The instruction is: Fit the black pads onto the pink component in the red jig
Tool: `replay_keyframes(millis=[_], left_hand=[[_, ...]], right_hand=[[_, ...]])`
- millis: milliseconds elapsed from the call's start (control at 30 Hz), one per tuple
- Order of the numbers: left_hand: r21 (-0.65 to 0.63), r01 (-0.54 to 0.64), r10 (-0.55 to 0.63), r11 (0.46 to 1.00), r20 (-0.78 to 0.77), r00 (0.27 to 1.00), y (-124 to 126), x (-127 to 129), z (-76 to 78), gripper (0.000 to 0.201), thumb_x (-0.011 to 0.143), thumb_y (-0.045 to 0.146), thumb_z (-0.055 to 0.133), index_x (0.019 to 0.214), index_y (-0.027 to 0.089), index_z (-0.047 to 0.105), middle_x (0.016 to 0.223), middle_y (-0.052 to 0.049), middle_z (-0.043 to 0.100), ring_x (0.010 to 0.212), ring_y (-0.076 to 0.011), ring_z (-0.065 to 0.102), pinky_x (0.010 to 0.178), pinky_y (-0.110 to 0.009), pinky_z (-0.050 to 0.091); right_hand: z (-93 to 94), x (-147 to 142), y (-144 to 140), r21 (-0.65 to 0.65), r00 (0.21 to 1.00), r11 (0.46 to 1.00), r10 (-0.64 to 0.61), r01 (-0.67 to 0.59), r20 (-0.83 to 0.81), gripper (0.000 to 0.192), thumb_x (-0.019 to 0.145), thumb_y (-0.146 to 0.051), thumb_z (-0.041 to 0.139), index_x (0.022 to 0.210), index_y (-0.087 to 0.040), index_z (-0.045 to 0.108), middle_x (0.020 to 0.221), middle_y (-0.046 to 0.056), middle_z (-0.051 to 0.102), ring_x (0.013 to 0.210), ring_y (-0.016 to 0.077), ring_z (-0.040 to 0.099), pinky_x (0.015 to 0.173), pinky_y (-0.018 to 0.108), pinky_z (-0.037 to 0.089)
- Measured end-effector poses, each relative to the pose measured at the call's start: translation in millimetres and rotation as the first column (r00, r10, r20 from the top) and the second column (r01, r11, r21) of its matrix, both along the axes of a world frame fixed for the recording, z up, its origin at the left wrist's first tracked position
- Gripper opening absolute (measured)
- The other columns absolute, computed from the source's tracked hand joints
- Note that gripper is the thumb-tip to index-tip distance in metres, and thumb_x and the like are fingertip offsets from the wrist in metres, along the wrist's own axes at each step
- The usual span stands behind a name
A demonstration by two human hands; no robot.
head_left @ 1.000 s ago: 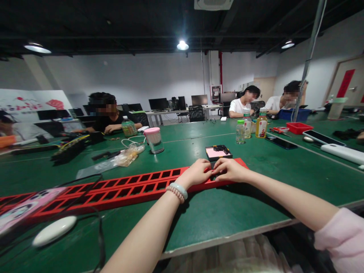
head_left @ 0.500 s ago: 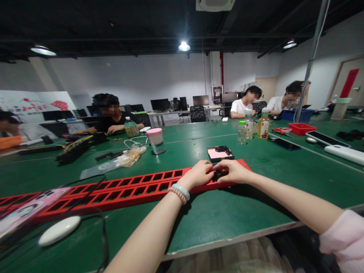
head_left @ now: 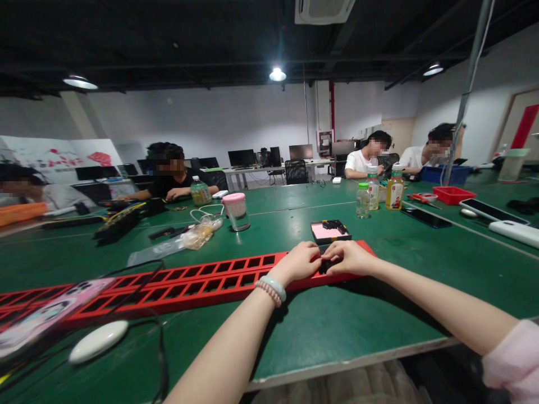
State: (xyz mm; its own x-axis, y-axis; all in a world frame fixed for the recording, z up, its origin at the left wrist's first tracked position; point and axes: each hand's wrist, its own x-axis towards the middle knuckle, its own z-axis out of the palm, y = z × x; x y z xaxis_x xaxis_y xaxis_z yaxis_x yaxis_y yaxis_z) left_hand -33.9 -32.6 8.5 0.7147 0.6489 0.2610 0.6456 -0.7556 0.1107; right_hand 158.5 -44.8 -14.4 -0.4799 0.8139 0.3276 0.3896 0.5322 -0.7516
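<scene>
A long red rack [head_left: 202, 279] with two rows of square openings runs across the green table. Both hands meet over its right end. My right hand [head_left: 350, 258] curls down with thumb and fingers pinched on a small black part [head_left: 324, 266] in the rack. From the other side, my left hand [head_left: 298, 260] has its fingers bent together at the same spot, and its fingertips are partly hidden. Just beyond the hands lies a shallow black box [head_left: 330, 230] with a pink bottom and several small black parts in it.
A phone in a pink case [head_left: 46, 317] rests across the rack's left part, with black cables over it. A white oval object [head_left: 99, 341] lies in front. Behind stand a pink-lidded cup [head_left: 237, 213], bottles [head_left: 394, 189] and a red tray [head_left: 453, 195]. Several people sit across the table.
The whole view has shifted slightly right and down. Both hands stay at the rack's right end, with only small finger movement around the black part.
</scene>
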Motion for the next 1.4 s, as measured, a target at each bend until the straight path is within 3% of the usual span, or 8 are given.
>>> replay_keyframes(millis=[133, 300, 567, 833, 1067, 1400], left_hand=[[0.001, 0.008, -0.008, 1.0, -0.008, 1.0, -1.0, 0.5, 1.6, 0.025, 0.087, 0.028, 0.041, 0.085, 0.016, 0.063, 0.099, -0.007, 0.059, 0.096, -0.0183, 0.054, 0.085, -0.026, 0.042], [0.004, 0.027, -0.027, 1.0, -0.026, 0.999, -2.1, 0.7, 4.3, 0.026, 0.087, 0.029, 0.039, 0.083, 0.016, 0.062, 0.09, -0.006, 0.061, 0.091, -0.0178, 0.054, 0.082, -0.026, 0.043], [0.002, 0.016, -0.016, 1.0, -0.017, 1.0, 1.3, 2.0, -0.1, 0.024, 0.085, 0.029, 0.042, 0.083, 0.016, 0.063, 0.098, -0.007, 0.059, 0.097, -0.0193, 0.053, 0.086, -0.027, 0.042], [-0.006, 0.011, -0.011, 1.0, -0.006, 1.0, 3.3, 2.5, -2.8, 0.025, 0.085, 0.031, 0.042, 0.081, 0.017, 0.063, 0.102, -0.007, 0.059, 0.096, -0.0187, 0.054, 0.086, -0.026, 0.042], [-0.024, 0.003, -0.003, 1.0, 0.012, 1.0, 6.3, 2.8, -5.0, 0.029, 0.087, 0.034, 0.04, 0.09, 0.017, 0.064, 0.102, -0.007, 0.059, 0.096, -0.0186, 0.054, 0.087, -0.026, 0.041], [-0.031, 0.013, -0.012, 0.999, 0.021, 1.0, 3.6, 5.5, -0.1, 0.025, 0.085, 0.031, 0.043, 0.083, 0.016, 0.064, 0.097, -0.006, 0.058, 0.091, -0.0178, 0.055, 0.083, -0.026, 0.042]], right_hand=[[0.8, -0.1, 1.3, 0.002, 1.0, 1.0, -0.007, 0.007, 0.023, 0.045, 0.053, -0.038, 0.076, 0.092, -0.016, 0.071, 0.096, 0.008, 0.064, 0.08, 0.0179, 0.062, 0.072, 0.027, 0.05], [3.6, -0.5, -1.4, 0.033, 0.999, 0.999, -0.003, 0.002, 0.044, 0.035, 0.057, -0.034, 0.074, 0.086, -0.016, 0.072, 0.091, 0.006, 0.063, 0.079, 0.0164, 0.061, 0.069, 0.025, 0.049], [16.3, 1.5, -8.6, 0.178, 0.976, 0.979, 0.056, -0.095, 0.21, 0.023, 0.068, -0.034, 0.067, 0.083, -0.018, 0.073, 0.088, 0.005, 0.063, 0.078, 0.0158, 0.06, 0.068, 0.024, 0.045], [17.2, 3.8, -7.0, 0.247, 0.961, 0.957, 0.084, -0.151, 0.265, 0.027, 0.072, -0.037, 0.064, 0.088, -0.017, 0.072, 0.089, 0.007, 0.063, 0.083, 0.0173, 0.059, 0.073, 0.025, 0.045], [19.8, 5.1, -3.8, 0.248, 0.951, 0.954, 0.089, -0.166, 0.297, 0.024, 0.071, -0.036, 0.065, 0.085, -0.018, 0.073, 0.087, 0.005, 0.064, 0.084, 0.0173, 0.058, 0.074, 0.025, 0.044], [23.9, 5.7, -1.1, 0.211, 0.945, 0.955, 0.145, -0.211, 0.292, 0.019, 0.069, -0.032, 0.066, 0.08, -0.017, 0.073, 0.081, 0.004, 0.063, 0.082, 0.0165, 0.058, 0.071, 0.023, 0.044]])
